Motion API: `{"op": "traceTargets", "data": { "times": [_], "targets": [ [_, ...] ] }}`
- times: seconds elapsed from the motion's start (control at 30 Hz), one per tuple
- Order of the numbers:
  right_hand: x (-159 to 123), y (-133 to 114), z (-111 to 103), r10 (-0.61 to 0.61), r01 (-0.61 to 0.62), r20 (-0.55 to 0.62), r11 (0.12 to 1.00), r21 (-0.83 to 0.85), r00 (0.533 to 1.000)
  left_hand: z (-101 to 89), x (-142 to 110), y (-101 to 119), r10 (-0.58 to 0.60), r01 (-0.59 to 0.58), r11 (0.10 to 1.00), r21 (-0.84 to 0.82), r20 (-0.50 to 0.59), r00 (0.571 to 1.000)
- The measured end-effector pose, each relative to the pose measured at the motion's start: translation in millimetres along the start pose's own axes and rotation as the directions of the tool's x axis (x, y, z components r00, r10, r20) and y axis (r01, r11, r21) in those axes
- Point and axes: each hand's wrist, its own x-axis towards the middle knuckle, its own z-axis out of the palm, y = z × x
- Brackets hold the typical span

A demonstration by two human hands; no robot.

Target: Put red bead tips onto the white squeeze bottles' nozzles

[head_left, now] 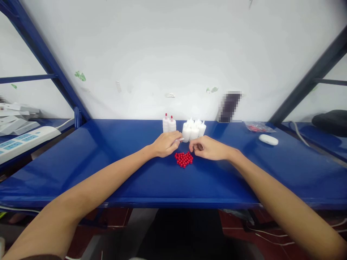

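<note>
My left hand is wrapped around a white squeeze bottle, whose bare nozzle pokes out to the right past the thumb. Most of that bottle is hidden by the fingers. Just right of the nozzle, my right hand has its fingers curled in a pinch; whatever lies between the fingertips is too small to make out. Below both hands, a cluster of small red caps is spread on the blue table. Behind the left hand stand two white bottles with red caps. Several white bottles without caps stand upright behind the right hand.
A white oval case and a clear bag with red pieces lie at the right. A pixelated dark object leans on the wall. At the left are a white power strip and white boxes. Blue metal posts frame the table.
</note>
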Motion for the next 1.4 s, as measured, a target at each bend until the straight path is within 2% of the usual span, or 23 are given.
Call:
{"op": "traceTargets", "data": {
  "times": [0.1, 0.2, 0.27, 0.37, 0.5, 0.63, 0.67, 0.73, 0.8, 0.87, 0.9, 1.0, 1.13, 1.23, 1.33, 1.4],
  "targets": [
    [2, -7, 6, -0.01, 0.018, -0.15, 0.999, 0.051, 0.989, -0.6, -2, 3, 0.031, -0.032, 0.995, 0.095, 0.009, 0.999],
    [6, -11, 16, -0.059, 0.071, -0.318, 0.997, 0.026, 0.946, 0.7, -3, 4, 0.051, -0.05, 0.992, 0.114, 0.0, 0.999],
    [8, -11, 20, -0.107, 0.107, -0.389, 0.994, -0.021, 0.915, 2.1, -4, 4, 0.061, -0.058, 0.992, 0.11, -0.026, 0.998],
    [9, -8, 22, -0.141, 0.121, -0.442, 0.99, -0.074, 0.886, 4.1, -4, 2, 0.074, -0.067, 0.992, 0.103, -0.059, 0.996],
    [8, -11, 24, -0.122, 0.09, -0.468, 0.992, -0.092, 0.875, 5.4, -5, -1, 0.113, -0.103, 0.989, 0.102, -0.097, 0.989],
    [10, -17, 29, -0.095, 0.083, -0.555, 0.995, -0.046, 0.827, 3.7, -6, -3, 0.103, -0.093, 0.992, 0.087, -0.121, 0.987],
    [11, -17, 28, -0.093, 0.09, -0.585, 0.995, -0.035, 0.806, 2.8, -6, -3, 0.087, -0.079, 0.994, 0.071, -0.113, 0.99],
    [11, -12, 22, -0.071, 0.078, -0.674, 0.997, -0.02, 0.735, 1.1, -6, -3, 0.056, -0.054, 0.998, 0.021, -0.102, 0.993],
    [9, -2, 14, -0.031, 0.026, -0.765, 1.0, -0.018, 0.643, -0.1, -4, -2, 0.002, -0.004, 1.0, -0.012, -0.092, 0.996],
    [7, 10, 6, 0.009, -0.052, -0.803, 0.998, -0.027, 0.595, -0.5, -3, -1, -0.049, 0.046, 0.998, -0.03, -0.088, 0.995],
    [6, 15, 3, 0.013, -0.077, -0.797, 0.996, -0.042, 0.603, -0.5, -2, -1, -0.065, 0.062, 0.997, -0.037, -0.091, 0.994],
    [4, 23, -1, -0.037, -0.07, -0.698, 0.99, -0.124, 0.715, 0.6, 0, -1, -0.077, 0.07, 0.996, -0.064, -0.11, 0.991],
    [4, 12, 5, -0.083, -0.028, -0.576, 0.983, -0.181, 0.814, 3.4, 1, -4, -0.093, 0.077, 0.99, -0.118, -0.133, 0.987],
    [8, 1, 15, -0.038, -0.049, -0.461, 0.983, -0.176, 0.887, 5.1, 2, -7, -0.109, 0.082, 0.983, -0.164, -0.165, 0.98],
    [14, -2, 23, 0.008, -0.055, -0.395, 0.992, -0.109, 0.919, 4.7, 4, -9, -0.115, 0.072, 0.97, -0.233, -0.174, 0.978],
    [15, -1, 23, 0.013, -0.048, -0.447, 0.997, -0.066, 0.894, 3.7, 5, -10, -0.132, 0.078, 0.955, -0.287, -0.173, 0.976]
  ]
}}
